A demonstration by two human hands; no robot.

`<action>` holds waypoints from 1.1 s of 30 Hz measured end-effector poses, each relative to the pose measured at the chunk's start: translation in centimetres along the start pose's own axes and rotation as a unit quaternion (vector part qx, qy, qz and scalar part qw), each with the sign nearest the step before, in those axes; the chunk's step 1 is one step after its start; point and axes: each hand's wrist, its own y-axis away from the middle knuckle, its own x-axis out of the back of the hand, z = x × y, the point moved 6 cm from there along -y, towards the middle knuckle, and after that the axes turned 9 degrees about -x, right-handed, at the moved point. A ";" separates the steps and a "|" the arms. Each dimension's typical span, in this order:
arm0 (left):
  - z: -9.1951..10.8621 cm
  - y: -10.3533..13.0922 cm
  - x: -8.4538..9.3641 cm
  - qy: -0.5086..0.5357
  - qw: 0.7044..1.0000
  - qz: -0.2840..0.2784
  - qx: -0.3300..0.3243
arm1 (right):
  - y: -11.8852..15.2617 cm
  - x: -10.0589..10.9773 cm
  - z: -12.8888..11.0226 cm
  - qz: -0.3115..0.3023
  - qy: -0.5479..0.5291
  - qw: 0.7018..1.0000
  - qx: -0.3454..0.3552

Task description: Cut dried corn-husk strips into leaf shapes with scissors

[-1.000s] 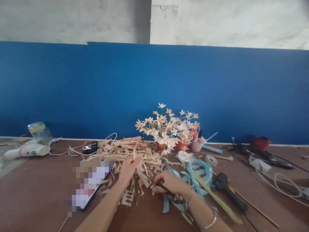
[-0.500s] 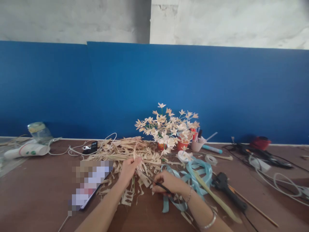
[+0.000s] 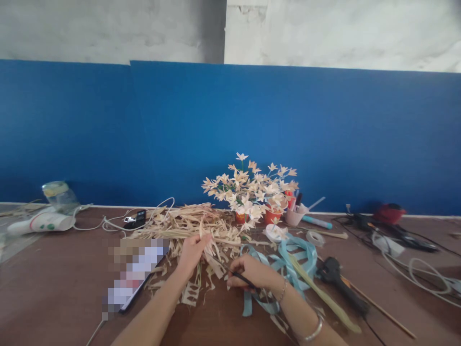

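Observation:
My left hand pinches pale strips of dried husk between thumb and fingers, in front of a heap of similar husk. Closed around a dark slender tool is my right hand, just right of the left one. The tool's thin tip points up and left toward the held strips; whether it touches them I cannot tell. Below the hands lie cut husk scraps, some with notched edges. Light blue ribbon lies in loops beside my right wrist.
Behind the hands, pale handmade flowers stand in red pots, with a pen cup alongside. A black glue gun and a wooden stick lie at right. At left are a blurred-out phone, a paper cup and cables.
Almost nothing differs. Both hands keep their places and grips, and the camera view has shifted very slightly.

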 end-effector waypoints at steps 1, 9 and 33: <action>0.0 0.0 0.0 -0.001 1.000 -0.001 0.003 | -0.1 0.0 0.1 -0.001 0.001 1.000 -0.001; 0.0 0.0 -0.1 -0.011 1.000 -0.004 -0.008 | -0.1 0.0 -0.1 0.001 0.001 1.000 -0.001; 0.7 0.8 -0.1 0.054 0.998 0.024 0.034 | -0.1 0.2 -0.6 0.036 0.002 0.999 0.019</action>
